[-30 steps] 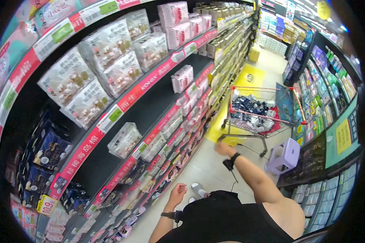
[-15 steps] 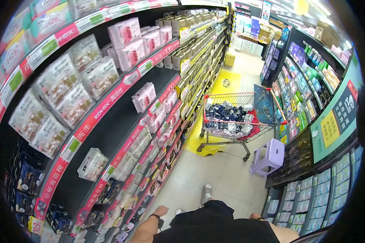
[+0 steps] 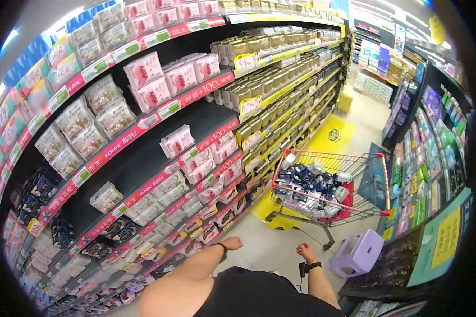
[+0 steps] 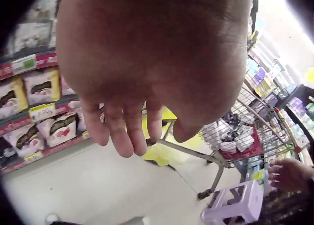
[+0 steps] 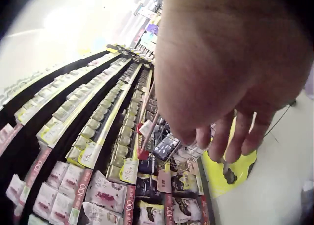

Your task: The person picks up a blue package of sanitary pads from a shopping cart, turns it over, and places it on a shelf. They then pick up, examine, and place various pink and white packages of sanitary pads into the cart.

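My left hand (image 3: pixel 231 243) hangs in front of the body beside the lower shelves, holding nothing. In the left wrist view its fingers (image 4: pixel 125 132) point down, relaxed. My right hand (image 3: pixel 305 252) is out ahead with loosely bent fingers, just short of the cart and left of a lilac plastic stool (image 3: pixel 356 253); it holds nothing either. The right wrist view shows its fingers (image 5: pixel 238 137) drooping, with part of the cart behind them. The red-handled wire shopping cart (image 3: pixel 385 185) is heaped with dark blue and whitish packs (image 3: pixel 312 185).
Along the left runs a tall shelf with pink packs (image 3: pixel 182 79), white packs (image 3: pixel 71 129) and rows of gold-brown packs (image 3: pixel 280 42). A yellow floor sticker (image 3: pixel 341 129) lies beyond the cart. On the right stand more stocked shelves and a green sign board (image 3: pixel 444 243).
My hands have swung as the body moved: the left came forward, while the right dropped back and then came forward again. The view has turned, and the cart appears somewhat nearer.
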A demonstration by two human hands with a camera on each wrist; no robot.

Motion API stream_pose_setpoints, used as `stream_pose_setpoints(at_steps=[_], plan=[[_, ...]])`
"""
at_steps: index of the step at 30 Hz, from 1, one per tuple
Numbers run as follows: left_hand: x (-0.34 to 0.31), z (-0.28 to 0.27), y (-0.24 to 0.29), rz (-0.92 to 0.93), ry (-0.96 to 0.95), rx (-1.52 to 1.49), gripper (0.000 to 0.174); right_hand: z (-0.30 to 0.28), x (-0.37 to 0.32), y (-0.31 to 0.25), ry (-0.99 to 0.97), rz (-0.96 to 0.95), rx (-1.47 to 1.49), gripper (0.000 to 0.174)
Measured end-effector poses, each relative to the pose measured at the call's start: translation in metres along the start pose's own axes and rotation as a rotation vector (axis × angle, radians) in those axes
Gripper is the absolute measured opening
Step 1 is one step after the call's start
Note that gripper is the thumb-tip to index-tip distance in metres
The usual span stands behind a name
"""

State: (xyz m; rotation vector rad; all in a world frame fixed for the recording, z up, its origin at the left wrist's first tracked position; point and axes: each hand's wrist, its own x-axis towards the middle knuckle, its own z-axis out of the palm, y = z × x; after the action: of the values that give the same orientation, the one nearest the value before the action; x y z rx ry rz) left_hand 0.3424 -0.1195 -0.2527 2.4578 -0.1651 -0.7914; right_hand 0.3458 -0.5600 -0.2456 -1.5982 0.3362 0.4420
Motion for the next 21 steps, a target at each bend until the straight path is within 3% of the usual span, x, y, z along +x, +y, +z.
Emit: stream_pose_setpoints(at_steps=[2, 6, 8, 10, 11, 15, 16, 17, 19, 21], plan=[[0.027, -0.008, 0.054, 0.093, 0.128, -0.078, 0.036, -0.029, 0.016, 0.001, -0.014, 0.004, -0.027, 0.019], [0.074, -0.017, 0.136, 0.249, 0.044, -0.225, 0.028, -0.094, 0.002, 0.041, -0.005, 0.163, -0.152, 0.018], [0.099, -0.016, 0.158, 0.299, 0.042, -0.277, 0.029, -0.13, -0.014, 0.074, 0.025, 0.341, -0.05, 0.018], [0.12, -0.028, 0.178, 0.283, 0.046, -0.266, 0.027, -0.155, -0.043, 0.121, 0.116, 0.546, 0.086, 0.019], [0.12, -0.043, 0.2, 0.272, 0.037, -0.278, 0.027, -0.178, -0.043, 0.192, 0.101, 0.584, 0.21, 0.02], [0.18, -0.085, 0.242, 0.4, 0.086, -0.28, 0.023, -0.184, -0.109, 0.188, 0.363, 0.658, 0.204, 0.016], [0.2, -0.094, 0.257, 0.42, 0.087, -0.318, 0.022, -0.192, -0.113, 0.199, 0.289, 0.663, 0.207, 0.014], [0.222, -0.102, 0.274, 0.436, 0.078, -0.342, 0.02, -0.187, -0.122, 0.173, 0.383, 0.68, 0.254, 0.014], [0.27, -0.116, 0.315, 0.427, 0.047, -0.371, 0.017, -0.192, -0.122, 0.218, 0.413, 0.642, 0.441, 0.016], [0.339, -0.117, 0.351, 0.444, 0.016, -0.368, 0.016, -0.177, -0.119, 0.17, 0.552, 0.678, 0.443, 0.015]])
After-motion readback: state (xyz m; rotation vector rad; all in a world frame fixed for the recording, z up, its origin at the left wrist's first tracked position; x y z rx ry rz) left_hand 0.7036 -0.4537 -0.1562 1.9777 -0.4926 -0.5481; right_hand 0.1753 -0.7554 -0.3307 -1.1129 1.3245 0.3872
